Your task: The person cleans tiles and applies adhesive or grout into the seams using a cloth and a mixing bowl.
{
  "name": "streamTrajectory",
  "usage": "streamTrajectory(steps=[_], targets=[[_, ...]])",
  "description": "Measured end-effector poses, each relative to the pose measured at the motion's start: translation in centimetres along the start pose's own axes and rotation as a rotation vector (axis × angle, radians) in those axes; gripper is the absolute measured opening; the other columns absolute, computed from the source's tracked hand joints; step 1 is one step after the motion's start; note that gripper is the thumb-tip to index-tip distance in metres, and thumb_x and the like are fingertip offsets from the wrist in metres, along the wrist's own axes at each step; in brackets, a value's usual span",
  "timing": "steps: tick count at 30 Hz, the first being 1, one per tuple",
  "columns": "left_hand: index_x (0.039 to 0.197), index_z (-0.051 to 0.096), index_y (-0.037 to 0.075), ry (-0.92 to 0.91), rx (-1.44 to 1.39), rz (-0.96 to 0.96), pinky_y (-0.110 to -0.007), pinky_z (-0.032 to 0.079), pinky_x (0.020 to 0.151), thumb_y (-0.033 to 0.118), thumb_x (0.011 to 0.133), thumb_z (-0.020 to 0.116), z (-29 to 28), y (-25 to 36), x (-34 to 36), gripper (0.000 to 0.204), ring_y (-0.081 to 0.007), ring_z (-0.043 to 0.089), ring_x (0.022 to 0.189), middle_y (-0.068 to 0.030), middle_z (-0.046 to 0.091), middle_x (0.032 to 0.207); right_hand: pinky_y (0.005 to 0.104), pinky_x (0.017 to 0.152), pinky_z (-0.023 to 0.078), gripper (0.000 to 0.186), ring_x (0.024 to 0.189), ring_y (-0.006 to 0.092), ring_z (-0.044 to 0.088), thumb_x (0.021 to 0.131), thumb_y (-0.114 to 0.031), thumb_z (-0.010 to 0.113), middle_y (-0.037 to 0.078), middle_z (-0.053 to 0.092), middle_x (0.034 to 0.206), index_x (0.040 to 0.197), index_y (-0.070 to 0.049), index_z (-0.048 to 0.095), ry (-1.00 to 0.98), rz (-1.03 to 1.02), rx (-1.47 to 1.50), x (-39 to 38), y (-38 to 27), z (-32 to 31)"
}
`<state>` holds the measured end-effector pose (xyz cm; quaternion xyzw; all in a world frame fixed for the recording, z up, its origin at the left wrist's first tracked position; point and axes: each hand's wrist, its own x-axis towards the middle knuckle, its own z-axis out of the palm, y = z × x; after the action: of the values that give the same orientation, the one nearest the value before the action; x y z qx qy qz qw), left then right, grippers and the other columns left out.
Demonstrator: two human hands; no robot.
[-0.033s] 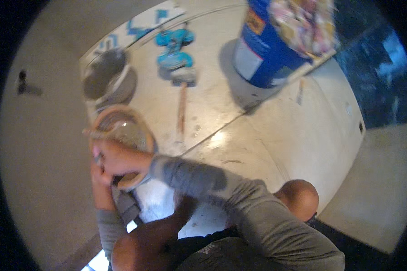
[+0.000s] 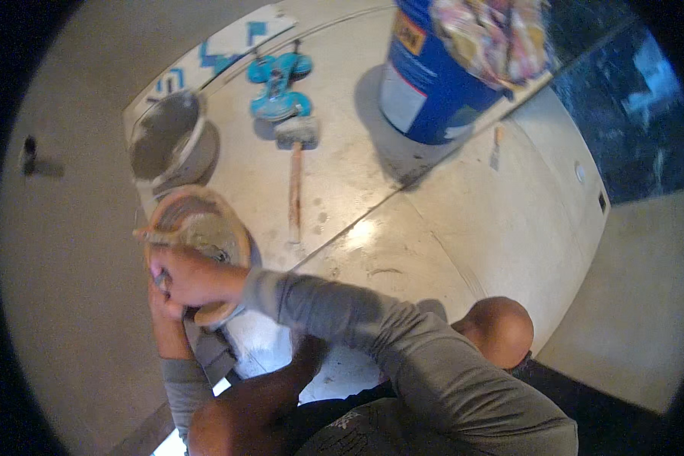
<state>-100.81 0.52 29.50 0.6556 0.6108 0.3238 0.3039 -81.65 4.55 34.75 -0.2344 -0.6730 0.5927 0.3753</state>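
A round orange-brown bucket holds wet, greyish mortar. Over its left rim lies a mortar-coated tool, flat and pale, its exact kind hard to make out. My right hand reaches across to the left and is closed at the near end of this tool, fingers curled; a small grey end shows by the fingers. Beneath it, my left hand grips the bucket's near left side, its fingers partly covered by the right hand. A dark grey flat piece sits below the bucket.
Beyond stands a grey bucket with a residue-coated inside. A wooden-handled brush lies near a turquoise double suction lifter. At the far right is a blue tub heaped with crumpled wrappings. Light sheeting covers the floor.
The whole view has shifted slightly, and the blur has lessened. Both hands stay at the bucket, the right one barely moved against it.
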Motion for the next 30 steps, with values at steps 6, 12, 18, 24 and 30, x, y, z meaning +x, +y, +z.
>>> streamTrajectory(steps=[6,12,18,24,30], targets=[[0.126,0.046,-0.001,-0.200,-0.090,0.102,-0.037,0.038,0.100,0.028,0.080,0.058,-0.7,-1.4,0.8,0.055,-0.0246,0.050,0.115,-0.0149,0.052,0.125,0.0471,0.080,0.049,0.029,0.093,0.0412,0.059,0.075,-0.014,0.059,0.026,0.056,0.110,0.098,0.004,0.061,0.246,-0.038,-0.306,-1.4,0.8,0.1],[0.127,0.047,0.005,-0.181,-0.763,-0.102,-0.044,0.040,0.100,0.035,0.087,0.050,0.7,-2.0,1.3,0.050,-0.0293,0.053,0.114,-0.0158,0.053,0.125,0.0498,0.068,0.052,0.033,0.086,0.0414,0.062,0.084,-0.022,0.054,0.028,0.053,0.118,0.112,-0.004,0.059,0.298,-0.393,-0.450,-0.7,3.3,0.6],[0.129,0.045,0.007,0.282,-1.240,-0.602,-0.043,0.043,0.098,0.038,0.095,0.042,3.2,0.0,2.8,0.046,-0.0307,0.054,0.112,-0.0137,0.054,0.124,0.0479,0.065,0.053,0.037,0.075,0.0384,0.065,0.092,-0.033,0.044,0.022,0.065,0.091,0.122,-0.014,0.054,0.160,0.134,-0.395,1.9,3.9,1.2],[0.132,0.042,0.003,0.252,-1.020,-0.377,-0.039,0.044,0.095,0.037,0.098,0.038,2.7,-2.2,3.3,0.048,-0.0282,0.054,0.112,-0.0135,0.054,0.122,0.0482,0.071,0.052,0.034,0.080,0.0389,0.064,0.093,-0.030,0.044,0.024,0.063,0.095,0.117,-0.011,0.058,0.123,0.238,-0.235,3.0,4.4,1.7],[0.130,0.044,0.006,-0.158,-0.424,0.054,-0.040,0.049,0.088,0.047,0.093,0.044,-3.4,-7.8,2.3,0.055,-0.0281,0.054,0.112,-0.0110,0.055,0.122,0.0454,0.077,0.052,0.030,0.097,0.0394,0.061,0.088,-0.028,0.052,0.021,0.055,0.121,0.101,-0.005,0.066,0.339,-0.394,-0.501,1.8,5.2,2.4]])
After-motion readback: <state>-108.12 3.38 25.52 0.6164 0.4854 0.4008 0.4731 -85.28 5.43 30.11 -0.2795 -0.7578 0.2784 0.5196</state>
